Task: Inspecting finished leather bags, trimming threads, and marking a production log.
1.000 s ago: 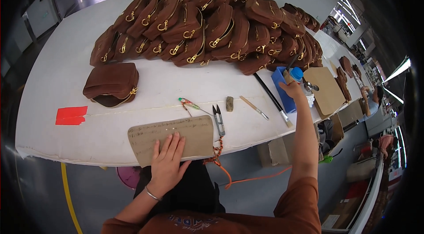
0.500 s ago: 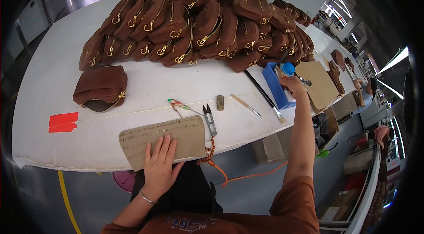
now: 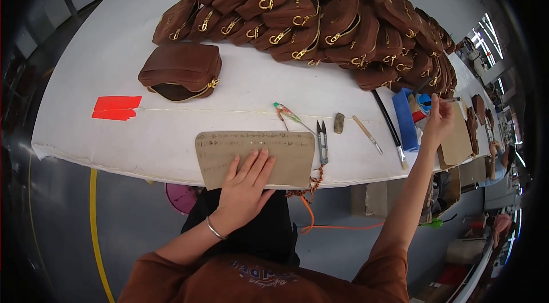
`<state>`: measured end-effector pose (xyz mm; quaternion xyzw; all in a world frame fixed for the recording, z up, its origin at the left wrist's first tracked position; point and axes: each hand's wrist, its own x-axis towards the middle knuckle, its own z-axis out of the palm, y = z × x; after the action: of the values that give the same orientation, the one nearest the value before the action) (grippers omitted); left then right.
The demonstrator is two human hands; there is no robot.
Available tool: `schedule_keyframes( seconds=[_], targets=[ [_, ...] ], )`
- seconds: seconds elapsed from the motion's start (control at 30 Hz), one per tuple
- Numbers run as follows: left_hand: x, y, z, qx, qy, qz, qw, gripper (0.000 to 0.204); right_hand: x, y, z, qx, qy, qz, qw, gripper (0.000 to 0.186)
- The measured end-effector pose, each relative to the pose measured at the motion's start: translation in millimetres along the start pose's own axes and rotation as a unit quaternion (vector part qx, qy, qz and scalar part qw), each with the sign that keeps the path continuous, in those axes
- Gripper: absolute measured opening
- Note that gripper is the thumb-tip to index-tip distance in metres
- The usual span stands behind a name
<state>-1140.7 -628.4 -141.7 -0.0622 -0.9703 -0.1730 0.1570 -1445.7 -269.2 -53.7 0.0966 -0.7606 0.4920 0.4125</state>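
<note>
My left hand (image 3: 246, 188) lies with outstretched fingers on a tan panel (image 3: 286, 168) with rows of dark handwritten marks, at the table's near edge. Out to the right, my right hand (image 3: 438, 123) pinches a thin stick-like tool (image 3: 450, 100); its exact kind is unclear. Just left of those fingers, a blue-topped container (image 3: 423, 100) stands in a blue box (image 3: 405, 121). Thread snips (image 3: 323, 141) lie beside the panel's right edge. A brown zippered bag (image 3: 180, 68) sits beyond my left hand, its zip partly undone.
Many brown bags (image 3: 297, 11) are piled along the back. A green-tipped tool (image 3: 287, 112), a dark stone-like block (image 3: 339, 123), a slim wooden-handled tool (image 3: 367, 133) and a long black-handled brush (image 3: 390, 125) lie on the table (image 3: 240, 88). Red tape (image 3: 116, 108) marks its left side.
The view has shifted, so the tabletop sits further right and higher. My right hand has moved from gripping at the blue-topped container to its right side, pinching a thin tool. My left hand stays on the panel.
</note>
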Motion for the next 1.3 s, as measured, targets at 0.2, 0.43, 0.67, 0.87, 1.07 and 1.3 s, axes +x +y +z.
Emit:
schedule_keyframes(
  seconds=[0.2, 0.43, 0.67, 0.87, 1.07, 1.3],
  targets=[
    [-2.6, 0.4, -5.0, -0.024, -0.027, -0.016, 0.999, 0.073, -98.7, -105.7, 28.1, 0.228, -0.041, 0.123, 0.965, 0.018],
    [-7.3, -3.2, -18.7, -0.043, -0.053, -0.031, 0.997, 0.074, -191.0, -151.1, 52.2, 0.337, -0.179, 0.298, 0.875, 0.032],
    [-19.3, -16.1, -43.8, -0.045, -0.077, -0.062, 0.994, 0.074, -231.3, -176.2, 68.5, 0.315, -0.289, 0.342, 0.837, 0.029],
    [-5.4, -7.9, -51.8, -0.078, -0.044, -0.037, 0.995, 0.073, -240.2, -177.6, 82.1, 0.303, -0.309, 0.302, 0.849, 0.015],
    [9.9, -11.5, -19.3, -0.097, -0.047, -0.003, 0.994, 0.073, -248.8, -172.2, 102.8, 0.332, -0.300, 0.305, 0.840, 0.014],
    [2.4, -20.4, -22.9, -0.078, -0.082, -0.008, 0.994, 0.074, -248.2, -164.6, 109.7, 0.291, -0.310, 0.323, 0.846, 0.014]
  ],
)
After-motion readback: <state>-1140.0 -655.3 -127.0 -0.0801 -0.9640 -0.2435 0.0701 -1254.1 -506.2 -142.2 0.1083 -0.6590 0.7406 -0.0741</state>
